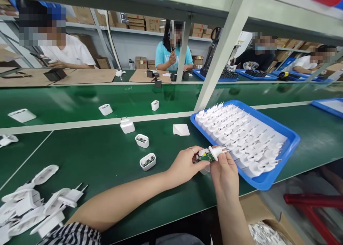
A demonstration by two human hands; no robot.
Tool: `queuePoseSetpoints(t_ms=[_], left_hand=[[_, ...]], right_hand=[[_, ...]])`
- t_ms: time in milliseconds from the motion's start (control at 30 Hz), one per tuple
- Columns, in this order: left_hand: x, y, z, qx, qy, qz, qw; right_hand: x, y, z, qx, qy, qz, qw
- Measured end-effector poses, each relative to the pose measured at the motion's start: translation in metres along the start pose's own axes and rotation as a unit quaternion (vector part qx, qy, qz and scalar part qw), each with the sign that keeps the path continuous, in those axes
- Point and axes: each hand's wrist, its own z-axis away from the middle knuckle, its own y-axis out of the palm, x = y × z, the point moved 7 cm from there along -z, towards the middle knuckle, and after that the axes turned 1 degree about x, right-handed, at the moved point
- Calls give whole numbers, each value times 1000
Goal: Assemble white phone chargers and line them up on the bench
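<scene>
I log both forearms reaching in from 6 o'clock, left hand [184,164] and right hand [224,173] meeting and together pinching a white plug [215,152] with its green board [205,158], at the 9 o'clock edge of the blue tray [284,150]. Fingers cover the casing beneath; its shape I cannot make out.

Both forearms are bare from the elbow down to the wrist. A short sleeve of soft fabric with narrow black and white stripes [71,236] covers the left upper arm at the lower edge of the view. The left hand [184,165] wears a thin silver-coloured metal ring [192,150] on one finger. The right hand [225,175] shows no ring, glove or watch, and its wrist is bare. The fingernails of both hands are short and unpainted as far as can be seen.
</scene>
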Motion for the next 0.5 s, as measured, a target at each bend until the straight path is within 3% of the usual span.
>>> queuePoseSetpoints(t_ms=[367, 433, 500], left_hand=[[-10, -1, -1, 2, 4, -27, 1000], [-1, -3, 0, 0, -1, -29, 1000], [16, -5, -2, 14, -36, -10, 999]], right_hand=[[-1, -1, -5, -29, -17, -68, 997], [18, -15, -10, -56, -65, -88, 992], [50, -39, -13, -105, -154, -129, 974]])
